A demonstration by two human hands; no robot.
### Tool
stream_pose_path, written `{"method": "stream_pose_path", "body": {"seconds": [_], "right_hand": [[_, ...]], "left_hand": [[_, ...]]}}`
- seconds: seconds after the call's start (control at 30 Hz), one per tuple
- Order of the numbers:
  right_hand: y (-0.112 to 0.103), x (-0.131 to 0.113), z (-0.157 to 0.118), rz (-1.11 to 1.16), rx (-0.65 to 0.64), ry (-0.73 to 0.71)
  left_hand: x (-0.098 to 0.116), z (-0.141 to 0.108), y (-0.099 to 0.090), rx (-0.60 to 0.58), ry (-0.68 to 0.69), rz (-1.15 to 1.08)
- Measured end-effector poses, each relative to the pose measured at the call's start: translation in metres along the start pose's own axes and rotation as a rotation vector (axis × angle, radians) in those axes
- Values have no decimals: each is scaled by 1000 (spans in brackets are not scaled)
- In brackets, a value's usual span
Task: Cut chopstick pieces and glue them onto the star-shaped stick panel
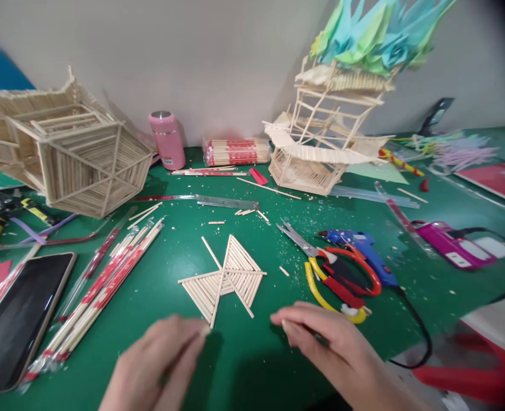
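A flat, web-like panel of wooden sticks [222, 273] lies on the green table, its spokes crossing in the middle and several wedges filled with shorter sticks. My left hand [162, 357] is closed in a pinch beside the panel's near corner; whatever the fingertips hold, if anything, is too blurred to make out. To the right of the panel, my right hand [327, 342] hovers with thumb and fingers slightly apart and nothing visible between them. Beyond it lie scissors [333, 268] with yellow and red-orange handles and a blue glue gun [364, 251].
Wrapped chopsticks [107, 285] and a phone [25, 319] lie at left. Stick-built models, one lantern-like [85, 148] and one paper-topped [321, 131], stand behind, with a pink flask [167, 140] and a chopstick pack [235, 153] between. A purple power strip [453, 245] sits right.
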State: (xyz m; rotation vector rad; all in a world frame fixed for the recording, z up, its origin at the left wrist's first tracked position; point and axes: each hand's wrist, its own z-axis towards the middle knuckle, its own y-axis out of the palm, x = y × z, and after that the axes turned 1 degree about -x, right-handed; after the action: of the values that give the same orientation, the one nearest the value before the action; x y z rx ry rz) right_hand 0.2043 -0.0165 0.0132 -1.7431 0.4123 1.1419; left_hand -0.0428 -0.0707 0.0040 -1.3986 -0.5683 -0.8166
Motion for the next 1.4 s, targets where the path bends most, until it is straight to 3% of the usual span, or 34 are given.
{"method": "stream_pose_path", "body": {"seconds": [0.1, 0.23, 0.37, 0.57, 0.77, 1.07, 1.23, 1.4], "right_hand": [[-1, 5, 18, 10, 34, 6], [6, 12, 30, -41, 69, -69], [16, 12, 35, -97, 121, -126], [29, 8, 49, -123, 83, -209], [41, 8, 62, -162, 30, -328], [49, 18, 62, -253, 33, -426], [54, 16, 58, -404, 19, -368], [51, 17, 54, -403, 31, -324]], "left_hand": [[-29, 38, -10, 171, 97, 377], [-69, 72, -13, 211, 73, 497], [-86, 77, -10, 239, 94, 559], [-60, 61, -2, 340, 185, 531], [-31, 49, 16, 209, 353, 417], [-40, 41, 33, 59, 339, 281], [-40, 40, 34, -9, 365, 360], [-41, 40, 33, -16, 363, 372]]}}
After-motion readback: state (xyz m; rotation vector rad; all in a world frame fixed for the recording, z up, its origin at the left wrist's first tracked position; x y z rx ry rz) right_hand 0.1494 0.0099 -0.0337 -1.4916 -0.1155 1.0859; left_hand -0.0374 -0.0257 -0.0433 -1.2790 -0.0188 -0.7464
